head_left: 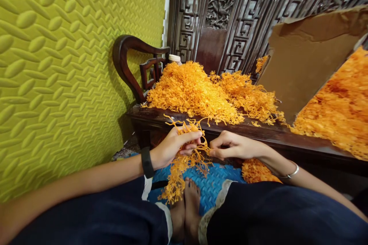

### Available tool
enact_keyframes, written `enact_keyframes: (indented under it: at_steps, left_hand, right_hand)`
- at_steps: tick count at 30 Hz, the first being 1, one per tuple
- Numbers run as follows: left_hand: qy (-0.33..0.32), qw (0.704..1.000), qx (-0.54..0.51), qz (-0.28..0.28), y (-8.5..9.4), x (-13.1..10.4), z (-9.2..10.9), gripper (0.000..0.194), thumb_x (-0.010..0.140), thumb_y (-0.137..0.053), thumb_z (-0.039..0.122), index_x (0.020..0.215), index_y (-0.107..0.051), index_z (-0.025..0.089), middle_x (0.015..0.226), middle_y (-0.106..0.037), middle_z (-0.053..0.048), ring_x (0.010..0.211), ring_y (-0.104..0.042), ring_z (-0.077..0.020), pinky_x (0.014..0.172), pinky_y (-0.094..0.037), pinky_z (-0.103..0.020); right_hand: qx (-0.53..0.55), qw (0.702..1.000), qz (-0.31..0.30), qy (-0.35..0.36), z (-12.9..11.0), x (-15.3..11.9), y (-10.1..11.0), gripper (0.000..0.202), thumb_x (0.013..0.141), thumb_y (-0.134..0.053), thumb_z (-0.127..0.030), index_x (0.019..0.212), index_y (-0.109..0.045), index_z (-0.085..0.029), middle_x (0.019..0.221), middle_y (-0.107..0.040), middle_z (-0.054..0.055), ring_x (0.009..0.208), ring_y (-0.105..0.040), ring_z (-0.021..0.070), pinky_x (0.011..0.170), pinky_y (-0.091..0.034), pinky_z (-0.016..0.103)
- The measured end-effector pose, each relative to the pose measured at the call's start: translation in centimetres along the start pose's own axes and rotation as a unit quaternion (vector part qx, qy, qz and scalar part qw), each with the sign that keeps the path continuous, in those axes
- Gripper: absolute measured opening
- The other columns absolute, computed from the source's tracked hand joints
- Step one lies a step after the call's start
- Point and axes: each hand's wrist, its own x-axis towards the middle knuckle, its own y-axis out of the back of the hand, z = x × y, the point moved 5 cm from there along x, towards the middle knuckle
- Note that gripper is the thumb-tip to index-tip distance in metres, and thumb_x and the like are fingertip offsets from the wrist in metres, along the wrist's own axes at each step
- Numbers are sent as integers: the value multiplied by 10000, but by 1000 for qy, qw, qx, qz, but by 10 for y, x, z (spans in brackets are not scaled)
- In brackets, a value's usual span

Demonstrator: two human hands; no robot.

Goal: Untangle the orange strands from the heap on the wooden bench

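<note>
My left hand [172, 145] is closed around a bunch of orange branching plastic-looking strands [176, 180]. Thin stems stick up above the thumb, and a curly cluster hangs down between my knees. Close by on the right, my right hand [237, 146] pinches the side of the same bunch, its fingertips touching one strand; the exact grip point is small and partly hidden. Beyond both hands, a big heap of similar curly orange pieces [189, 88] lies on the dark wooden bench [172, 114].
A cardboard sheet [301, 61] stands on the bench, with more orange pieces [342, 103] to its right. The curved armrest [123, 51] and a white-lidded container [174, 58] are at the left. Another orange pile [255, 171] sits below the bench, near the blue mat [212, 183].
</note>
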Motion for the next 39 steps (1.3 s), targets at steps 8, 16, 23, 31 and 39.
enact_keyframes:
  at_steps: [8,16,23,31,39]
  left_hand:
    - [-19,1000,11,-15,-6,-2,0,259,770,-598,337,620,-542,133,490,-338,69,420,-259,-23,395,-162,-159]
    - [-128,970,-61,198,60,-17,28,259,696,-670,307,595,-515,125,475,-308,91,394,-184,2,368,-160,-109]
    - [-75,989,-71,102,44,-2,15,249,792,-575,338,658,-524,135,463,-327,88,353,-245,1,380,-203,-132]
    - [-33,996,-67,54,27,1,5,232,796,-569,316,668,-534,126,484,-365,77,367,-264,1,378,-175,-139]
    - [44,998,-20,-27,10,0,-3,229,786,-578,318,661,-564,128,474,-365,73,373,-256,-7,370,-160,-152]
  right_hand:
    - [13,1000,5,4,-2,1,-2,370,872,-474,-350,578,-489,-125,503,-424,-41,439,-330,35,428,-270,175]
    - [-49,989,141,-22,15,-34,28,398,876,-465,-396,623,-587,-114,512,-478,-6,464,-401,67,458,-297,203]
    - [-309,859,401,-76,58,-28,92,404,839,-456,-502,675,-584,-155,686,-612,57,625,-528,156,626,-387,267]
    - [-499,729,427,-194,85,-24,163,411,874,-406,-445,637,-561,-147,664,-616,105,604,-533,183,569,-324,278]
    - [-547,695,376,-276,82,-9,177,392,892,-392,-425,740,-617,-142,777,-656,129,705,-574,229,553,-293,284]
